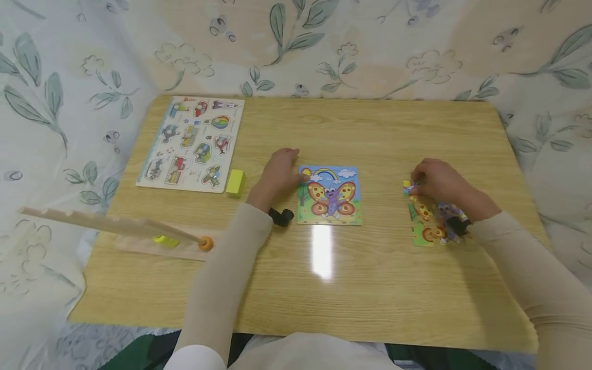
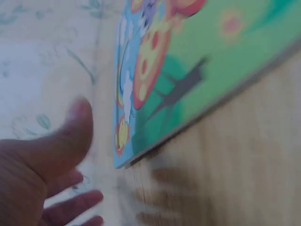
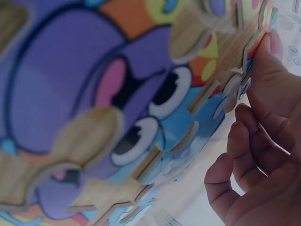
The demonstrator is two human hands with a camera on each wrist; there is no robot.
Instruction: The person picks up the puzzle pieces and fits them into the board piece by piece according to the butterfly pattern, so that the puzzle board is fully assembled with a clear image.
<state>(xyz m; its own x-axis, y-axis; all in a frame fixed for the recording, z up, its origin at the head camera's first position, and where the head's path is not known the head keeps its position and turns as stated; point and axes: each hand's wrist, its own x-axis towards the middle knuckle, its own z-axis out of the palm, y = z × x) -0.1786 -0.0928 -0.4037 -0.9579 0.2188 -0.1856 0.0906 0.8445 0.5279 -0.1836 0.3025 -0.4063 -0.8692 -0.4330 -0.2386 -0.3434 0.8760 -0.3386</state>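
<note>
A square butterfly picture board (image 1: 330,216) lies flat on the table in front of the person. At its upper left corner is the left hand (image 1: 279,173), fingers loosely spread and holding nothing; in the left wrist view its thumb (image 2: 77,132) stands apart from the board (image 2: 197,94). Over to the right, the right hand (image 1: 439,180) is above a cluster of loose jigsaw pieces (image 1: 423,235) with parts of a butterfly printed on them. Its thumb and forefinger pinch a piece (image 3: 274,19) at the cluster's far edge. The hand and wrist cover part of the cluster.
A white pegboard puzzle (image 1: 194,149) with vehicle pictures lies at the back left, a yellow block (image 1: 235,183) beside it. A wooden stand (image 1: 106,222) with an orange ring (image 1: 205,243) is left of the left forearm. Floral cloth (image 1: 370,51) hangs behind the table.
</note>
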